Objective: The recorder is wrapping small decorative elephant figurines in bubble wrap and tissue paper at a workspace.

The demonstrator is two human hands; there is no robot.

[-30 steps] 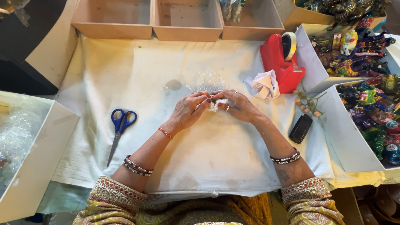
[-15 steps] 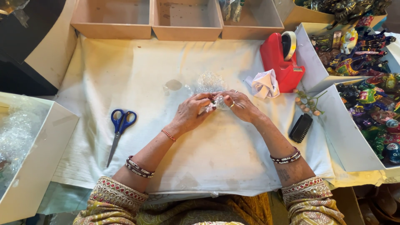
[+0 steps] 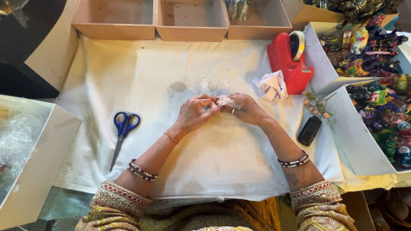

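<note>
While the scissors, tape dispenser and boxes lie just where they did a second ago, the head view shows both hands drawn a little closer together over the middle of the white cloth (image 3: 128, 77) that covers the tabletop (image 3: 40, 55), and the small bubble-wrapped bundle (image 3: 225, 101) has come to sit more between the fingertips than under the left palm. The left hand (image 3: 195, 113) is curled, its fingers bent inward and pinching the bundle's left end; the right hand (image 3: 246, 109) is likewise half closed, fingers and thumb gripping the bundle's right end, a ring showing on one finger. The two hands meet around the bundle, nearly touching each other. The bundle is small and lumpy, its long axis running roughly left to right across the picture, one end toward each hand; which end is front cannot be told. Just beyond it, a loose piece of clear bubble wrap (image 3: 215, 85) lies on the cloth. Blue-handled scissors (image 3: 122, 133) lie well to the left, blades pointing toward the person. A red tape dispenser (image 3: 289, 64) stands to the upper right with a crumpled white cloth (image 3: 270, 85) beside it, and a black brush (image 3: 309, 130) lies near the right forearm. White boxes of colourful figurines (image 3: 376, 98) stand along the right edge.
</note>
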